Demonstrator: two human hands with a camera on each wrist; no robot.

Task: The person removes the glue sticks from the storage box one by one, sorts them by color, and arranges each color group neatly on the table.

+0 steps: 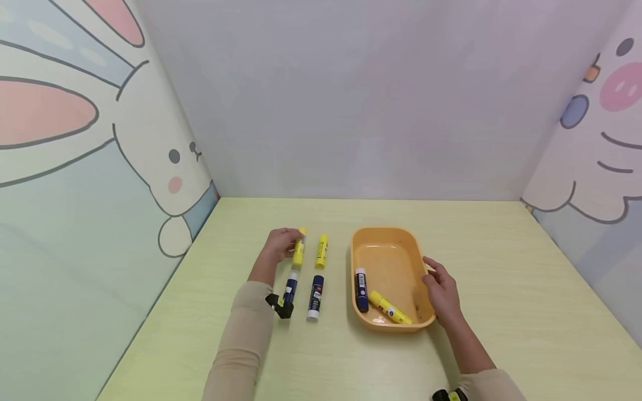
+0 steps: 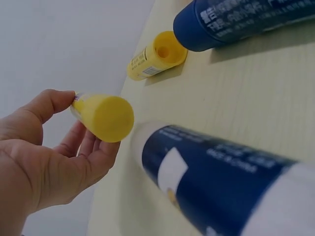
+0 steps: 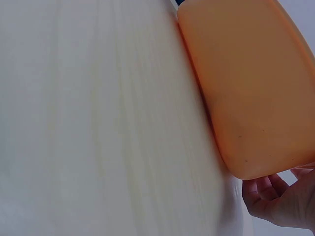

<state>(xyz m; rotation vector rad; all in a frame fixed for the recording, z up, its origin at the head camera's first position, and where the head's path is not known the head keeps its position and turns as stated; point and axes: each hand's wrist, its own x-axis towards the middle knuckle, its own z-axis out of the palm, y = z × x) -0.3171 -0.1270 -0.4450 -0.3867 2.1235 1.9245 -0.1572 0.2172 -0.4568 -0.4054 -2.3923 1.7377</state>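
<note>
My left hand [image 1: 281,245] pinches a yellow glue stick [image 1: 299,253] between thumb and fingers; its round yellow end [image 2: 114,119] faces the left wrist camera. Just right of it is a second yellow glue stick [image 1: 321,252]. Nearer to me are two navy glue sticks, one [image 1: 290,284] by the left wrist and one [image 1: 315,295] beside it. At the right side of an orange plastic tray [image 1: 386,233], my right hand [image 1: 443,289] grips the rim, fingers against the outer wall [image 3: 266,98]. Inside the tray lie a navy glue stick [image 1: 361,289] and a yellow one [image 1: 389,307].
A pale wood-grain table [image 1: 501,278] carries everything. Behind it rises a plain light wall [image 1: 351,111]. Walls with cartoon animals stand at the left [image 1: 75,234] and right [image 1: 592,156].
</note>
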